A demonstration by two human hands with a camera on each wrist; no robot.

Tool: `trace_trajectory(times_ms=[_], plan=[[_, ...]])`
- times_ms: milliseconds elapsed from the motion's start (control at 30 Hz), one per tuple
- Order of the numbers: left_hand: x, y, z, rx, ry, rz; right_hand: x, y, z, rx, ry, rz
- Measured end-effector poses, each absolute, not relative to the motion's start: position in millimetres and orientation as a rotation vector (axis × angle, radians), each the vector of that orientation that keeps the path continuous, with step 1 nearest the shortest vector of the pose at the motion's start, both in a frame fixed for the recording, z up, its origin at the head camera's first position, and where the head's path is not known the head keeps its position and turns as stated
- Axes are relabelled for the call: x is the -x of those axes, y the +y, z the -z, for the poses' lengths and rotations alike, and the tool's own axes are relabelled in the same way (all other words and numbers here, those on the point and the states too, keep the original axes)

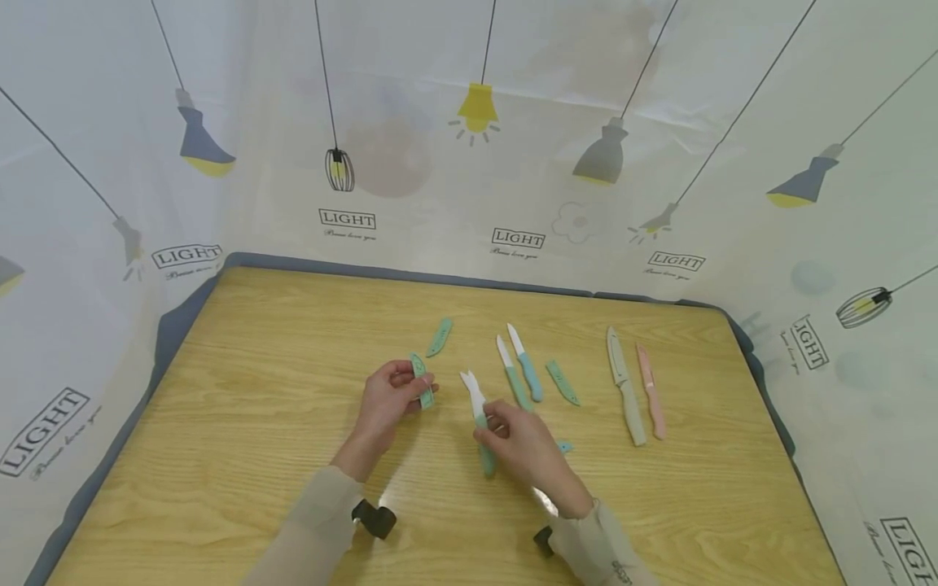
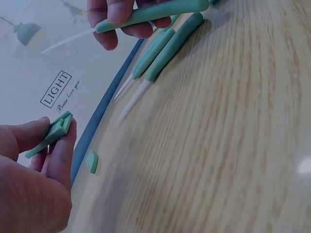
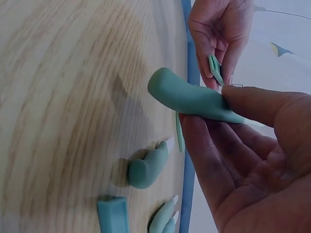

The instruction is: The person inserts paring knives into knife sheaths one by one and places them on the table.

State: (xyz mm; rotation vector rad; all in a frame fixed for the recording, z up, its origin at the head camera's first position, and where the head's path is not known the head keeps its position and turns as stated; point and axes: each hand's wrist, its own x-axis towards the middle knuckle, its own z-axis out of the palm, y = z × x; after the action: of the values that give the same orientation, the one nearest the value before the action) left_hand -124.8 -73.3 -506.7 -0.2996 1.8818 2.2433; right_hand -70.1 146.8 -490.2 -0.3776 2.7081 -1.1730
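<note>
My left hand [image 1: 388, 403] pinches a green blade sheath [image 1: 421, 381] between thumb and fingers; in the left wrist view the slot of that sheath [image 2: 59, 127] shows at its end. My right hand [image 1: 523, 439] holds a knife by its green handle [image 1: 487, 456]. Its white blade [image 1: 473, 395] has a forked tip and points away, toward the back of the table. The two hands are apart, with the blade to the right of the sheath. From the right wrist, the rounded butt of the green handle [image 3: 189, 99] stands out between thumb and fingers.
On the wooden table [image 1: 256, 350] lie a second green sheath [image 1: 440, 337], a green knife [image 1: 516, 378], a blue knife [image 1: 528, 370] and another green sheath [image 1: 563, 383]. A blue sheath [image 1: 565, 447] is partly behind my right hand. Farther right are a large grey-green knife [image 1: 627, 399] and a pink knife [image 1: 652, 399].
</note>
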Motion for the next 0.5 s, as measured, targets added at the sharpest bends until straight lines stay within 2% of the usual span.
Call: trace_trajectory(times_ms=[500], plan=[[128.6, -64.2, 501.8, 0.286, 1.792, -2.278, 67.6, 145.9, 492.7, 0.362, 2.579, 1.274]])
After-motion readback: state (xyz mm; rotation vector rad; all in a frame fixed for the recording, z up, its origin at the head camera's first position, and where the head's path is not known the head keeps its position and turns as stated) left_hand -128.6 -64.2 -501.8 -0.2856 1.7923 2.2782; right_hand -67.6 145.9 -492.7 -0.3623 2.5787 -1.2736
